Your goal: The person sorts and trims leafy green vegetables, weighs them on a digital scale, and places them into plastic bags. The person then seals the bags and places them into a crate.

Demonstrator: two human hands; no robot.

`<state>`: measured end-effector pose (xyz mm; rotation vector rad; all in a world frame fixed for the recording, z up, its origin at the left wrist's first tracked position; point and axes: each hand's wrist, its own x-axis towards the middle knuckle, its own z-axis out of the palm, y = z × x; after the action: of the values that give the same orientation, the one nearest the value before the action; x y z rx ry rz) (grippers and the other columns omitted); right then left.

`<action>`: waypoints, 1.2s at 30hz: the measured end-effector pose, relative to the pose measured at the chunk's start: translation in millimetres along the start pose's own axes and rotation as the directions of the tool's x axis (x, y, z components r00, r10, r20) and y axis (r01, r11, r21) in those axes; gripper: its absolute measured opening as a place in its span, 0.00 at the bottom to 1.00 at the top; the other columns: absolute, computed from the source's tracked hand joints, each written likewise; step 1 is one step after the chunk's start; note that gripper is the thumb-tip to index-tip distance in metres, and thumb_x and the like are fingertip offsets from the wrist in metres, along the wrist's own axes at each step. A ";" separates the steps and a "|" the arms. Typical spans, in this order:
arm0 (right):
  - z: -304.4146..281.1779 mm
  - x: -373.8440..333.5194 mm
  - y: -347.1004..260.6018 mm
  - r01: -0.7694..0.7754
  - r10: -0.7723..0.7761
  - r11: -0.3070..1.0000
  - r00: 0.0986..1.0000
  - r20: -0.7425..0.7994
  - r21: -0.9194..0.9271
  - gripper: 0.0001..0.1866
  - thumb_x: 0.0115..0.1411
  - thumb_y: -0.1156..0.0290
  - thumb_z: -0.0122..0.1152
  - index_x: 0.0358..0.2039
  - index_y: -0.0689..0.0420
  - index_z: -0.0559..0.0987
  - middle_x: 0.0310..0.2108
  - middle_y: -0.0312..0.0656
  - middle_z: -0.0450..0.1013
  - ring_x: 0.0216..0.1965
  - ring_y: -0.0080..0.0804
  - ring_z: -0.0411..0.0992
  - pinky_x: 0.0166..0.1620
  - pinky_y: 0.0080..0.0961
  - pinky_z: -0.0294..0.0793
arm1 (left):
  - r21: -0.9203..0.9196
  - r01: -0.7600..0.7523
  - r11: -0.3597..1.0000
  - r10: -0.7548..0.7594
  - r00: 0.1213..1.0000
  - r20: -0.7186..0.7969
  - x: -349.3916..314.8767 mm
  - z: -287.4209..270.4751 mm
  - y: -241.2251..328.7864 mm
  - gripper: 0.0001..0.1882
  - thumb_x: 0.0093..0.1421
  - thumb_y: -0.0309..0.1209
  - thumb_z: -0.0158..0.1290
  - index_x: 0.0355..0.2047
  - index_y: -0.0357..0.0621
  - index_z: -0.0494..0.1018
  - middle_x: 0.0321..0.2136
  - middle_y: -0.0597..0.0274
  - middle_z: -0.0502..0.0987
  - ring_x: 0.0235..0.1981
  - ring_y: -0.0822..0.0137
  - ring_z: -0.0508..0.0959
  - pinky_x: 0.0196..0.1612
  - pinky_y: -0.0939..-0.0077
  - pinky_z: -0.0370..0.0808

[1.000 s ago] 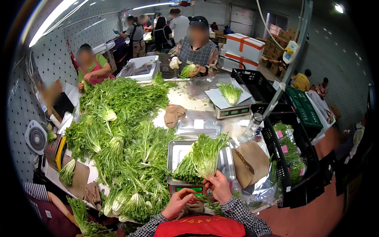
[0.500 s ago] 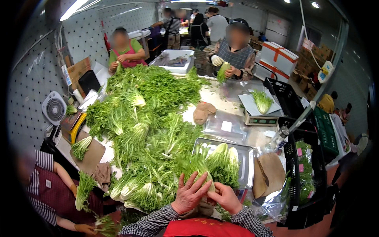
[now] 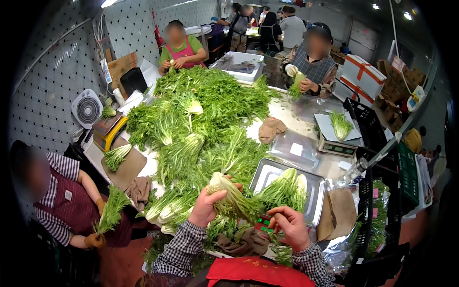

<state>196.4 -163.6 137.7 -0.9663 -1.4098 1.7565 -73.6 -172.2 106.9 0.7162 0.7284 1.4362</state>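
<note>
My left hand (image 3: 204, 206) is wrapped round a head of curly endive (image 3: 235, 197), its pale root end raised and the green leaves drooping to the right. Beside those leaf tips is my right hand (image 3: 292, 227), its thumb and fingers pinched together; whatever is in them is too small to make out. Trimmed endive heads (image 3: 287, 189) lie in a metal tray (image 3: 316, 210) just beyond my right hand. A big heap of loose endive (image 3: 205, 103) spreads over the table past my left hand. Below the held head, a lit display (image 3: 263, 223) shows partly.
A brown cloth (image 3: 245, 242) lies at the near edge. To the right are brown cardboard (image 3: 340, 215), a black crate (image 3: 366, 229) of packed greens and a scale (image 3: 338, 146). Co-workers hold greens at the left (image 3: 67, 205) and across the table (image 3: 313, 67).
My left hand has turned the endive head root end up and lifted it leftward. My right hand has come away from it to the right. The whole view has shifted.
</note>
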 end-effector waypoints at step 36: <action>15.8 6.7 153.2 0.139 0.060 0.549 0.977 0.205 -0.824 0.27 0.54 0.63 0.68 0.52 0.56 0.69 0.39 0.48 0.76 0.39 0.47 0.76 0.40 0.38 0.76 | 0.079 0.170 0.982 -0.147 0.959 -0.242 -54.4 -103.5 -30.3 0.23 0.62 0.36 0.53 0.54 0.36 0.66 0.35 0.50 0.80 0.35 0.61 0.83 0.39 0.67 0.82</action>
<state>170.9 -193.8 -11.3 -1.2035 -2.5055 1.0893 -138.5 -227.2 21.2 0.5535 1.0252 1.3575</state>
